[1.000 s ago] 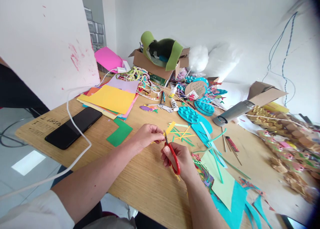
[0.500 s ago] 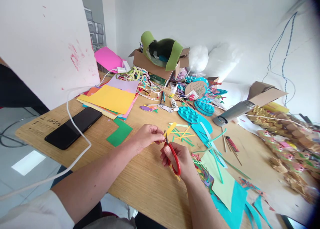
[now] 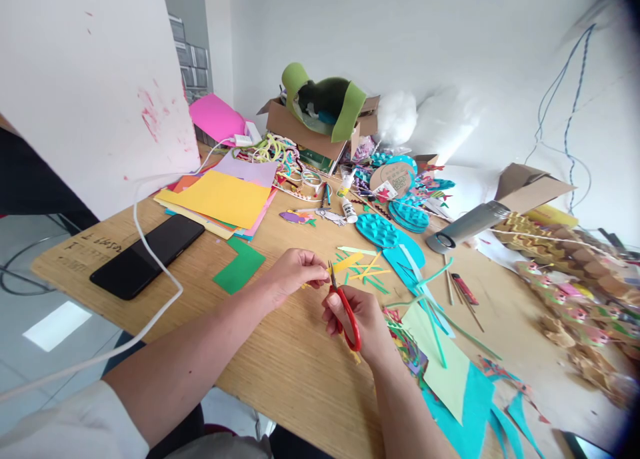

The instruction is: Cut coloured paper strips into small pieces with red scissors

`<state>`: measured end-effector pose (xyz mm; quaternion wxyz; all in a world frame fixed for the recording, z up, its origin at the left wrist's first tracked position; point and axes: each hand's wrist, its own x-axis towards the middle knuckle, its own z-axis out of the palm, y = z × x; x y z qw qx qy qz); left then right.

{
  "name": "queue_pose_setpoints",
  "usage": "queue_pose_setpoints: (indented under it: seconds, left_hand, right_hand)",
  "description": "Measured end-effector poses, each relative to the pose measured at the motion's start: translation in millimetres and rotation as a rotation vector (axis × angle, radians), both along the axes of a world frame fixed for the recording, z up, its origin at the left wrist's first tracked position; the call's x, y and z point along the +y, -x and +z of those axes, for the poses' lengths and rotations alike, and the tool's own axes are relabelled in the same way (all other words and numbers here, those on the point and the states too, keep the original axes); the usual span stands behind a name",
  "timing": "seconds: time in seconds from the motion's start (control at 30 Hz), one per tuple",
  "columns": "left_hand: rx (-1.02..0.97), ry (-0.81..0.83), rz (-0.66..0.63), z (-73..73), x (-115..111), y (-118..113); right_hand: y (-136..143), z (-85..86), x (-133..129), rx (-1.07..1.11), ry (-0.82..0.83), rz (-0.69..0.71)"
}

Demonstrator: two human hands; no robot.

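Observation:
Red-handled scissors [image 3: 351, 322] are held in my right hand [image 3: 361, 315], their blades pointing away from me. My left hand [image 3: 303, 269] pinches the near end of a small yellow paper strip [image 3: 349, 262], right beside the blade tips. The strip slants up to the right past the blades. Thin green and yellow paper strips [image 3: 373, 272] lie scattered on the table just beyond the scissors. A green paper piece [image 3: 240, 265] rests left of my left hand.
A black phone [image 3: 145, 255] and a white cable [image 3: 173, 282] lie at the left. Stacked coloured paper [image 3: 223, 199] sits behind them. Glue bottles [image 3: 349, 210] stand farther back. Teal and pale green sheets [image 3: 445, 372] and a metal flask [image 3: 467, 227] are at the right.
The yellow strip has swung lower and to the right by the blades. Both hands stay in nearly the same place.

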<state>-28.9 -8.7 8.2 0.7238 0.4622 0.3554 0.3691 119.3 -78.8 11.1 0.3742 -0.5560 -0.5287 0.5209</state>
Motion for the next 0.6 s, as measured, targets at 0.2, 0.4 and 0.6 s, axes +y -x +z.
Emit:
queue_pose_setpoints:
  seconds: [0.2,0.4,0.6]
  left_hand:
    - [0.032,-0.028,-0.004,0.3,0.1,0.3]
    - [0.052,-0.05,-0.009,1.2,0.1,0.9]
    - [0.01,-0.018,0.004,1.1,0.1,0.2]
  right_hand:
    - [-0.1,-0.8,0.4,0.013,0.008,0.005]
    - [0.3,0.9,0.2,-0.008,0.011,0.01]
    - [0.3,0.7,-0.1,-0.048,0.013,0.009]
